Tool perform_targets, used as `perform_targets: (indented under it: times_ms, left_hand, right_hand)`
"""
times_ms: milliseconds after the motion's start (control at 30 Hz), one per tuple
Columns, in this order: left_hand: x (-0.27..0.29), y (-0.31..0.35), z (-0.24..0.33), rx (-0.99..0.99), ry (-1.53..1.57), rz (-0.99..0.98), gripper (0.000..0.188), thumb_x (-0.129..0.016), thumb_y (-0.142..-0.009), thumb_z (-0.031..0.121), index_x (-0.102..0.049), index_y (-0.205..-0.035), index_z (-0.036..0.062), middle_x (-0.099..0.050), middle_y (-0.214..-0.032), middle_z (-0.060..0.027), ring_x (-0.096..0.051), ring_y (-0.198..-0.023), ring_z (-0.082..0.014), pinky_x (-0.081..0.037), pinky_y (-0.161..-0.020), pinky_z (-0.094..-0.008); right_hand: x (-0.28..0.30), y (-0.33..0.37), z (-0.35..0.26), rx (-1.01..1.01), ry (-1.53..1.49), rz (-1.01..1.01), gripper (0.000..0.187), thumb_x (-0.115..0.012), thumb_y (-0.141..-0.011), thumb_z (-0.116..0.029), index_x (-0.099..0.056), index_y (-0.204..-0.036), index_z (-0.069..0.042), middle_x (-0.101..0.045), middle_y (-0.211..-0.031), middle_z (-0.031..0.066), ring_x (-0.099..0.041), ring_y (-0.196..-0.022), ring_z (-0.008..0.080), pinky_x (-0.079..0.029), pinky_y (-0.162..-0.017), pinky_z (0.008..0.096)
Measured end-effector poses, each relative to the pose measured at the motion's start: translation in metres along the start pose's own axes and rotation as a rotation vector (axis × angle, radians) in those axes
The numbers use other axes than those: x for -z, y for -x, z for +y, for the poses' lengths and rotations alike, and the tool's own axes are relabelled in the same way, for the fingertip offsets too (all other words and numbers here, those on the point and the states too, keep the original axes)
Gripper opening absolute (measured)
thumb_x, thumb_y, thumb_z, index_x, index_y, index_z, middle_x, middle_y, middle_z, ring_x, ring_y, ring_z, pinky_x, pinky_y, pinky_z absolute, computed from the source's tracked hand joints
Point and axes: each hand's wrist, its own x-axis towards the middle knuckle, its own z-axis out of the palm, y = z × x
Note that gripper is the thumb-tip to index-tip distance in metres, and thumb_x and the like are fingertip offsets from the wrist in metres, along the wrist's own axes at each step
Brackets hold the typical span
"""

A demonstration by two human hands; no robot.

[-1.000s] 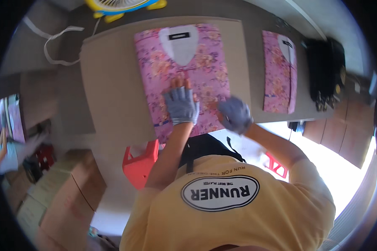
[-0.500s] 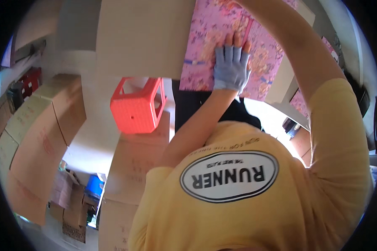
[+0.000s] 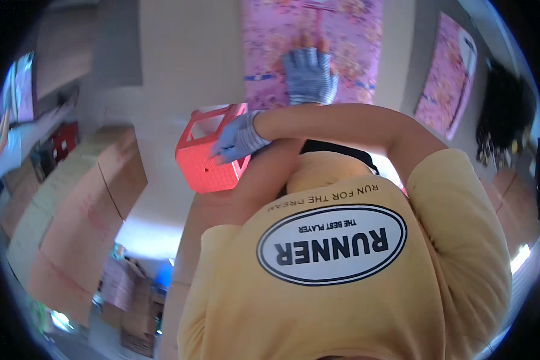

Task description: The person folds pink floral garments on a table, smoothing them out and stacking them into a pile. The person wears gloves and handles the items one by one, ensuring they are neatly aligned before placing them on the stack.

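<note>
My left hand (image 3: 310, 78), in a grey-blue fingerless glove, lies flat on a pink floral-patterned flat piece (image 3: 357, 48) with a blue mark near its left edge. A thin pink strip runs beyond the fingertips. My right arm crosses in front of my body to the left. The gloved right hand (image 3: 241, 138) appears over a red plastic stool (image 3: 207, 174), its fingers loosely stretched and nothing visible in them. Whether it touches the stool I cannot tell.
A grey-beige work surface (image 3: 192, 54) carries the pink piece. A second pink floral piece (image 3: 444, 78) lies to the right, near a dark bundle (image 3: 504, 114). Cardboard boxes (image 3: 78, 204) are stacked at the left. Part of another person's arm (image 3: 3, 135) shows at the far left.
My right hand has come down from beyond the top edge and swung left across my body. The left hand still presses on the pink piece, which now appears straighter and farther left.
</note>
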Motion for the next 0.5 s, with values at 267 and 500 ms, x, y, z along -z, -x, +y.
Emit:
perform_targets:
  times_ms: [267, 500]
  left_hand:
    - [0.019, -0.025, -0.034, -0.315, -0.041, -0.044, 0.047, -0.059, -0.081, 0.047, -0.058, -0.123, 0.0255, -0.051, -0.125, -0.0158, -0.049, -0.104, -0.0338, -0.037, -0.087, -0.0523]
    - [0.01, -0.039, -0.052, -0.514, -0.116, -0.093, 0.057, -0.054, -0.083, 0.055, -0.05, -0.134, 0.0296, -0.037, -0.143, -0.0188, -0.034, -0.131, -0.0383, -0.032, -0.099, -0.0535]
  right_hand:
    - [-0.128, 0.168, 0.052, -0.177, -1.222, 1.297, 0.031, -0.053, -0.093, -0.023, -0.059, -0.11, 0.002, -0.066, -0.096, 0.0141, -0.065, -0.087, 0.0216, -0.051, -0.078, 0.0308]
    - [-0.166, 0.175, 0.092, -0.286, -1.801, 1.639, 0.064, -0.049, -0.091, -0.055, -0.048, -0.125, -0.001, -0.063, -0.109, 0.0143, -0.061, -0.096, 0.0229, -0.049, -0.081, 0.0356]
